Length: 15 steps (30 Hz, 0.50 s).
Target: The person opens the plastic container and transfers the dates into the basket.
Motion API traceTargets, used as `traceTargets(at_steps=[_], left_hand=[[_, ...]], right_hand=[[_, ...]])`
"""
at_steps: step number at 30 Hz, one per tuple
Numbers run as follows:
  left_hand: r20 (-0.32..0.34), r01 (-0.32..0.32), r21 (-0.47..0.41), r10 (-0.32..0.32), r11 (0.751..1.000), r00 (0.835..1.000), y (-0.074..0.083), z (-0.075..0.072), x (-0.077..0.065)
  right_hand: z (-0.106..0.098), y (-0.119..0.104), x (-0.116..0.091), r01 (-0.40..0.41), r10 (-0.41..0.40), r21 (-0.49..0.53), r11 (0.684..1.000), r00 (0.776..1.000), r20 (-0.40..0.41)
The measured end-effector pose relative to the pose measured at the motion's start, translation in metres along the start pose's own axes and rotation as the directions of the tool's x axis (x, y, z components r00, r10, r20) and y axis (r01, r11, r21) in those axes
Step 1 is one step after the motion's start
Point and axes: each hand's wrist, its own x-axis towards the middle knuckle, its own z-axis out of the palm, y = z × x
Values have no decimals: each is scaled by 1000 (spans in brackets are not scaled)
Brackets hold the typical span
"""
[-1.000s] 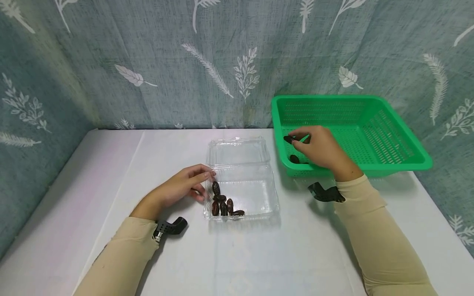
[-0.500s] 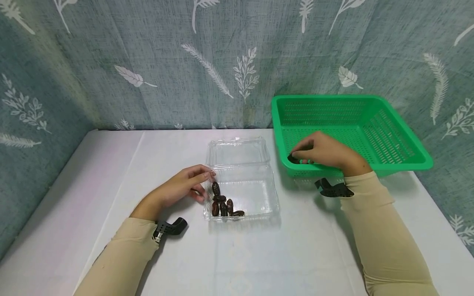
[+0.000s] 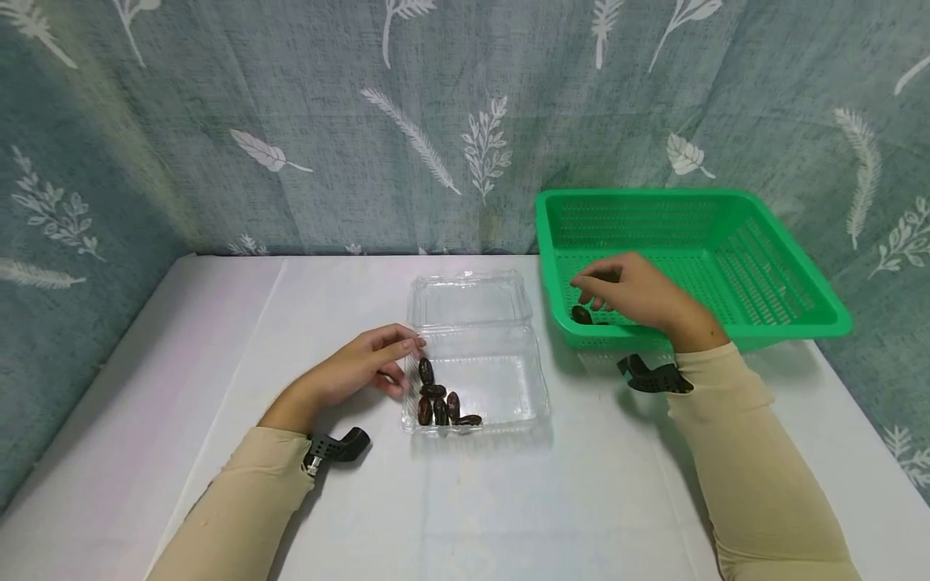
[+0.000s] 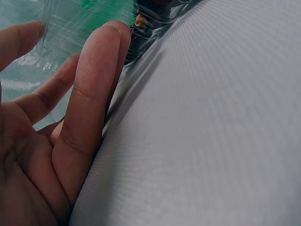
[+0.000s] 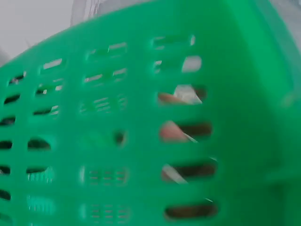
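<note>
In the head view, my left hand (image 3: pixel 363 367) touches the left side of an open clear plastic clamshell box (image 3: pixel 501 387). Its fingers look mostly straight against the plastic in the left wrist view. Several dark brown dates (image 3: pixel 440 410) lie along the box's left and front sides. My right hand (image 3: pixel 635 294) hovers inside the green basket (image 3: pixel 726 329) near its left end, fingers loosely bent, no date visible between them. Below its fingertips lies a date (image 3: pixel 580 315); the front rim hides part of the basket floor. Blurred green slotted wall (image 5: pixel 108 117) fills the right wrist view.
A white cloth covers the table (image 3: pixel 349 508). Behind stands a grey-green curtain (image 3: pixel 312 121) with white leaf prints. The box's lid (image 3: pixel 471 298) lies folded back, away from the person, left of the basket. A black wrist mount (image 3: pixel 657 377) sits under each forearm.
My right hand held a date over the basket, lowered it to the basket's front left, and rose slightly with the fingers off it. The left hand and box stayed put.
</note>
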Motion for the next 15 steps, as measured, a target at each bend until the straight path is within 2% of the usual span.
traceTargets(at_steps=[3, 7, 10, 15], left_hand=[[0, -2, 3, 2, 1000, 1000, 0, -1, 0], [-4, 0, -6, 0, 1000, 1000, 2, -1, 0], [0, 2, -14, -2, 1000, 1000, 0, -1, 0], [-3, -1, -7, 1, 1000, 1000, -2, 0, -1]], right_hand=[[5, -9, -3, 71, -69, 15, 997, 992, -106], [16, -24, -6, 201, -197, -3, 980, 959, -205], [28, -36, -10, 270, -262, 5, 963, 938, -226], [50, -53, -15, 330, -312, 54, 942, 924, -220]])
